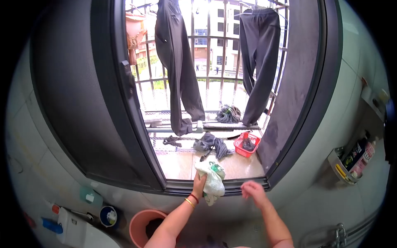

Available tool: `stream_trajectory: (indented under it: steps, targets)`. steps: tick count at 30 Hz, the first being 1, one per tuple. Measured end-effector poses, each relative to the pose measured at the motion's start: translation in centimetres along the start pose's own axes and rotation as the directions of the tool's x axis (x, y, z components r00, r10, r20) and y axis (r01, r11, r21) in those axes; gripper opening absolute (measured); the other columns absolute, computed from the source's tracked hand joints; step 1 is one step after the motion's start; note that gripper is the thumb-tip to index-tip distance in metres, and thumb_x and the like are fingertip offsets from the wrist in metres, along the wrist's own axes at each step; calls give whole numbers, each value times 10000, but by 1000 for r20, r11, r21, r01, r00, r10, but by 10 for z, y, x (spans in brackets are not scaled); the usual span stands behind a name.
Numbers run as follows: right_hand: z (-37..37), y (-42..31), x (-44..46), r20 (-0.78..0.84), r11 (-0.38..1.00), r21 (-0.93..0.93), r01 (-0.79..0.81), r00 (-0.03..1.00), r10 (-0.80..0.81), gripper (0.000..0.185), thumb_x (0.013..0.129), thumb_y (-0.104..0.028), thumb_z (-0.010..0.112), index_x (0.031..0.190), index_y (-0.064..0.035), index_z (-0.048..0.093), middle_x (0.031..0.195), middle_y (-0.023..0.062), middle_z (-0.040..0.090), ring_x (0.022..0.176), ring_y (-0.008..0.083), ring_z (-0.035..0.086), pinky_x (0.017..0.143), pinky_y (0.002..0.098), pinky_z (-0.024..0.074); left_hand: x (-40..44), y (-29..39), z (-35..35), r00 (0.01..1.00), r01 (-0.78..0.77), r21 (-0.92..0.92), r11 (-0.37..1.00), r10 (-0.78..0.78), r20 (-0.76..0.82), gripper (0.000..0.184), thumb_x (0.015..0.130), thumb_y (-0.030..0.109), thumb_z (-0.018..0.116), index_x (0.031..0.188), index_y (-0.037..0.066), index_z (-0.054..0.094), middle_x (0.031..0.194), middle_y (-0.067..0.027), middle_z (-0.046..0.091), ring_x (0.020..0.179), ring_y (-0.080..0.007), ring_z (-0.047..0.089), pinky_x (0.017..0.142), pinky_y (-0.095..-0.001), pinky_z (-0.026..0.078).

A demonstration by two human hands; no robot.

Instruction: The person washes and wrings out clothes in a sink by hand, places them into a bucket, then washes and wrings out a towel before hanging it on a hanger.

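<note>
My left hand (199, 185) is closed around a crumpled white-and-green cloth (214, 182) and holds it over the lower window track. A red band and a gold bracelet circle that wrist. To the right of the cloth, apart from it, my right hand (254, 193) has loosely bent fingers with a gap at the thumb and nothing in them. Just beyond the cloth, a dark grey crumpled cloth (213, 144) lies on the tiled ledge (178, 165). A red plastic basket (247, 153) with something dark inside stands to its right.
Two pairs of dark trousers (175, 62) (259, 49) hang before the window bars (223, 53). A dark screen panel (70, 95) covers the left side. Below are a pink bucket (136, 223), a small blue bucket (104, 217) and a white toilet (78, 231). A corner shelf (338, 165) holds bottles.
</note>
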State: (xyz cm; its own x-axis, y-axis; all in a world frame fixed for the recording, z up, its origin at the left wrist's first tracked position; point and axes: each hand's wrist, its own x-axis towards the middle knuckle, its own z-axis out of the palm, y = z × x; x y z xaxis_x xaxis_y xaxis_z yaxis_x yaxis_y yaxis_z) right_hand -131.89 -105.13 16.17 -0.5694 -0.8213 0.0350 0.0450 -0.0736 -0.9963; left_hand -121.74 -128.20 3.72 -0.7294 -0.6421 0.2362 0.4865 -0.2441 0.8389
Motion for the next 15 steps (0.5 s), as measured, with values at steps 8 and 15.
stream_trajectory:
  steps: [8, 15]
  targets:
    - [4, -154, 151, -176, 876, 0, 482, 862, -475, 131, 841, -175, 549, 841, -44, 553, 645, 6, 522, 515, 67, 495, 446, 197, 408, 0, 5, -6, 992, 126, -318, 940, -114, 56, 394, 880, 229, 504, 1218, 58, 398, 1072, -48, 507, 926, -134, 526, 779, -282, 456]
    - [-33, -332, 267, -225, 725, -108, 680, 694, -684, 364, 793, -223, 608, 1082, -38, 486, 763, 69, 587, 587, 149, 568, 471, 238, 471, -2, 7, -10, 987, 115, -305, 945, -76, 139, 503, 895, 419, 426, 1262, 80, 362, 1156, -79, 475, 1022, -201, 509, 879, -355, 436]
